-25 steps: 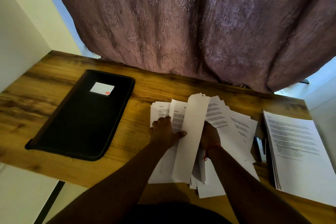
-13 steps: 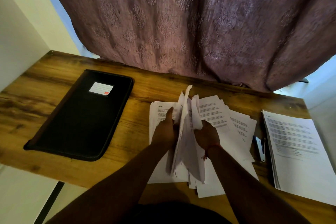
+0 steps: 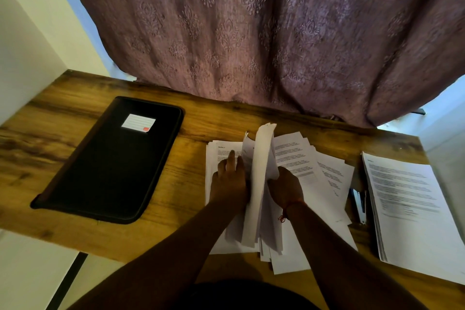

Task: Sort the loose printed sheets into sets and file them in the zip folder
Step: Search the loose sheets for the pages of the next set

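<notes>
A loose pile of printed sheets point(image 3: 299, 158) lies spread on the wooden desk point(image 3: 196, 123) in front of me. Several sheets from it stand lifted on edge point(image 3: 261, 158) between my hands. My right hand point(image 3: 285, 187) grips these raised sheets from the right, fingers curled round them. My left hand point(image 3: 229, 181) lies with straight fingers on the left part of the pile, pressed against the raised sheets. The black zip folder point(image 3: 113, 166) lies shut at the left of the desk, a white label on its cover.
A neat stack of printed sheets point(image 3: 412, 206) lies at the desk's right end, with a stapler point(image 3: 358, 205) between it and the loose pile. A patterned curtain point(image 3: 251, 33) hangs behind the desk. A white wall closes the left side.
The lifted sheets, first lying over my hands, were turned up on edge and now stand between them. My left hand went from a curled grip to straight fingers on the pile.
</notes>
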Available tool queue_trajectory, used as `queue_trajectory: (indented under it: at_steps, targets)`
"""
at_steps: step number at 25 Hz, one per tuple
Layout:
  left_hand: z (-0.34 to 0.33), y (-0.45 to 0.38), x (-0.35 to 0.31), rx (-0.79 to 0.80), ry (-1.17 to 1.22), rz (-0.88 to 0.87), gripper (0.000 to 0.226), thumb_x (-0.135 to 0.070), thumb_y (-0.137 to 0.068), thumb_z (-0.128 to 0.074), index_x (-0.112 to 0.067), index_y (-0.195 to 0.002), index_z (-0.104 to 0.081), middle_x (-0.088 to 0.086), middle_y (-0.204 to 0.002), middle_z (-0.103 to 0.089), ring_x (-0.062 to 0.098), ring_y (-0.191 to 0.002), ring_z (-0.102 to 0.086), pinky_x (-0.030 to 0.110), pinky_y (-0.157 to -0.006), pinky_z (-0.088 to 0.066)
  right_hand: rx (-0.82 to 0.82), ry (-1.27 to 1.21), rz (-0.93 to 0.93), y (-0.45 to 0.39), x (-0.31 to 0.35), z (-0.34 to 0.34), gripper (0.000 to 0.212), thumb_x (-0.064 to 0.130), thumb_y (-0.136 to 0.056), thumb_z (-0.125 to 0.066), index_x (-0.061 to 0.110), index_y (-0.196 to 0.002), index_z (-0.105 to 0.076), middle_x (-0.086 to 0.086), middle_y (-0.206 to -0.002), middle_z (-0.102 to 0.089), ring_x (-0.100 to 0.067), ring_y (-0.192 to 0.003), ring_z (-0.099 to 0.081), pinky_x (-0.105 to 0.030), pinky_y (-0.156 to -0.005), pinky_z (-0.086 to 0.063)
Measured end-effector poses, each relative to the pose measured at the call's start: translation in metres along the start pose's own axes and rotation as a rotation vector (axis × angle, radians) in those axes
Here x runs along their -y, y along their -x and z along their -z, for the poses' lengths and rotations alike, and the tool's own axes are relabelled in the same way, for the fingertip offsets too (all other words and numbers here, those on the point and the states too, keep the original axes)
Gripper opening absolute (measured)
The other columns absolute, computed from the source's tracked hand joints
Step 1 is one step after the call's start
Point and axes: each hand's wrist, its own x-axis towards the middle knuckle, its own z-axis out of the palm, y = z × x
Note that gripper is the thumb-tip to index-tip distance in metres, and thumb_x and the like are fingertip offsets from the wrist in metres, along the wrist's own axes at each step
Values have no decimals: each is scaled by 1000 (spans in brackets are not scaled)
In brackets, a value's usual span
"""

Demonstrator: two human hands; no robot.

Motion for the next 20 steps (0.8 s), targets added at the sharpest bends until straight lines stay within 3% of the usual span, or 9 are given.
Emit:
queue_trajectory:
  at_steps: [4, 6, 8, 11, 14, 17, 20]
  targets:
    - [3, 1, -1, 45, -32, 23, 78, -39, -96, -56, -13, -155, -13, 16, -162, -10, 40, -146, -19, 55, -113, -32, -6, -9, -3, 0, 1, 0, 30, 25, -91, -61, 13, -118, -61, -10, -118, -65, -30, -112, -60, -46, -99, -49]
    - [4, 0, 0, 54, 13, 33, 76, -40, -95, -57, -15, -155, -19, 15, -160, -15, 39, -145, -21, 54, -113, -31, -8, -15, -7, 1, 2, 0, 34, 24, -91, -62, 14, -124, -59, -10, -123, -63, -30, -117, -57, -45, -101, -47]
    - [3, 3, 3, -1, 34, -32, 63, -37, -93, -61, -13, -147, -38, 16, -151, -37, 38, -137, -38, 52, -109, -39, -2, -16, -5, 1, 1, 0, 38, 22, -91, -62, 14, -128, -56, -10, -126, -61, -30, -120, -55, -45, -102, -45]
    - [1, 6, 6, -115, 145, -140, 34, -27, -92, -65, -8, -120, -61, 12, -114, -66, 33, -104, -66, 45, -93, -52, 2, -25, -11, 0, 0, 0, 41, 22, -91, -62, 14, -130, -54, -11, -129, -59, -31, -122, -54, -45, -103, -44]
    - [8, 7, 2, -16, 233, -41, 28, -31, -102, -47, -18, -125, -56, 3, -123, -64, 24, -114, -62, 36, -103, -45, -5, -36, -15, 1, 0, 0, 39, 22, -91, -63, 14, -129, -55, -10, -129, -60, -31, -121, -55, -45, -103, -43]
    - [4, 4, 3, -64, 255, -34, 27, -34, -100, -50, -18, -118, -60, 4, -124, -63, 24, -114, -60, 36, -103, -45, -4, -50, -9, 1, 1, 1, 32, 23, -92, -62, 14, -122, -59, -10, -123, -62, -30, -117, -57, -45, -102, -45]
    - [-1, -1, 2, -51, 187, 52, 29, -34, -97, -55, -18, -122, -59, 9, -139, -49, 30, -125, -49, 44, -109, -43, -3, -66, -8, 2, 2, 2, 34, 21, -91, -63, 14, -124, -58, -10, -124, -62, -31, -119, -56, -46, -102, -45]
